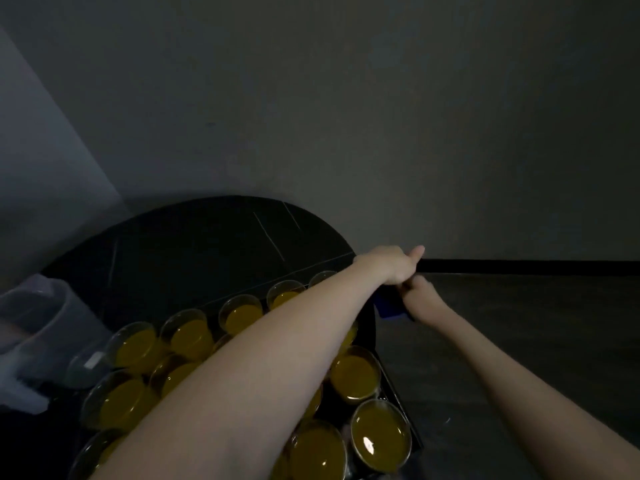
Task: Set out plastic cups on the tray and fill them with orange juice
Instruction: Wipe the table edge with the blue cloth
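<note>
The tray [398, 396] is black and lies at the bottom of the view, on a round black table [194, 244]. On the tray stand many clear plastic cups [379, 434], close together in rows, and each one that I can see holds orange juice [356, 374]. How many cups there are I cannot tell, because the left arm [242, 368] crosses over the tray and hides some of them.

Left of the tray stands a clear plastic jug [38, 317], blurred, near the table edge.

Beyond the far right corner of the tray, both hands meet. The left hand [391, 265] is curled into a fist with the thumb sticking up. The right hand [420, 297] is just below it, fingers curled too. Between them is a small dark blue thing [388, 304]; both hands seem to grip it, but what it is I cannot tell.

Behind the tray is a plain grey wall [346, 116].
</note>
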